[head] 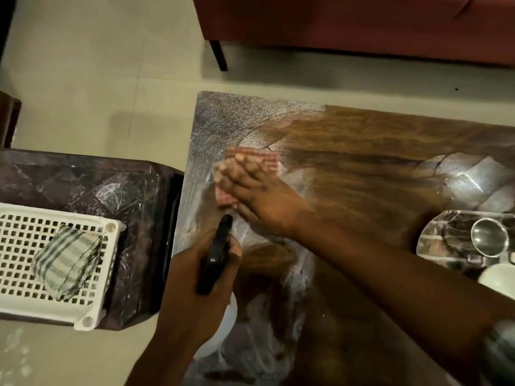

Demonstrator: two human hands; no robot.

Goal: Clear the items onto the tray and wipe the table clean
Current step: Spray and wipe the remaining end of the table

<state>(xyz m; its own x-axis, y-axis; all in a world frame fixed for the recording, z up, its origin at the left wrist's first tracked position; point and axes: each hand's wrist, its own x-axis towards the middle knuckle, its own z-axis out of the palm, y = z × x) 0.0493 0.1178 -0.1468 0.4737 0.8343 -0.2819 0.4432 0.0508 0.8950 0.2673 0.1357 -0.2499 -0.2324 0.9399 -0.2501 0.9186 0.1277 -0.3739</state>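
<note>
My right hand lies flat with straight fingers on a pink checked cloth, pressing it onto the left part of the wooden table. The hand is blurred. The tabletop around the cloth shows wet, whitish streaks. My left hand grips a spray bottle with a black trigger head and a white body, held over the table's front left corner. A round steel tray at the right edge carries a steel cup and a white bowl.
A dark side table stands left of the wooden one, bearing a white perforated basket with a folded green checked cloth. A red sofa with a black leg stands beyond on the pale tiled floor.
</note>
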